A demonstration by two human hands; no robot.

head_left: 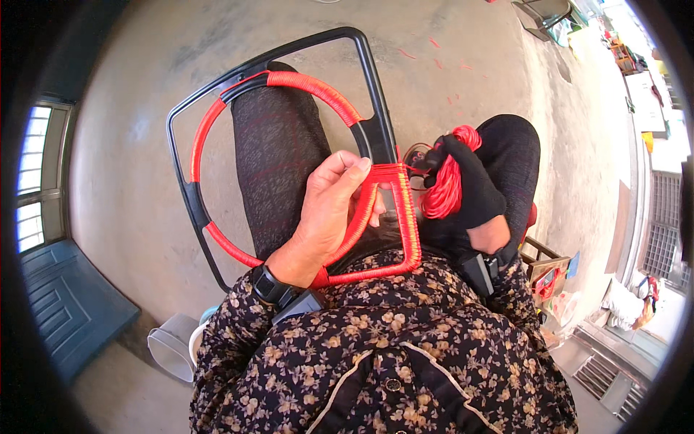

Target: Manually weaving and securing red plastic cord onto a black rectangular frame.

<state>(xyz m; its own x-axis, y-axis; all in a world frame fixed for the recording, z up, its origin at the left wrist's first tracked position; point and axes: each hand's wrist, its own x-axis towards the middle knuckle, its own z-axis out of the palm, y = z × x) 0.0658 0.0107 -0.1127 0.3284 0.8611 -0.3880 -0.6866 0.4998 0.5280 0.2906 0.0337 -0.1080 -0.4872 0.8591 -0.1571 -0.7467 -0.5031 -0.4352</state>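
A black frame (375, 85) with a round inner ring lies across my lap. Red cord is wound tightly over stretches of the ring (318, 88) and over the near right corner of the outer bar (410, 224). Bare sections of black show between the wrapped parts. My left hand (322, 206), ungloved, grips the frame where ring and outer bar meet, its thumb pressed on top by the windings. In a black glove, my right hand (473, 186) is closed around a bundle of red cord (443, 192). A strand runs from it to the wrapped joint.
Red cord scraps (438, 64) lie on the concrete floor ahead. A translucent bin (172, 347) stands at lower left, near a blue panel (76, 307). To the right is a wooden crate (543, 269) holding red things. A chair (541, 16) stands at far right.
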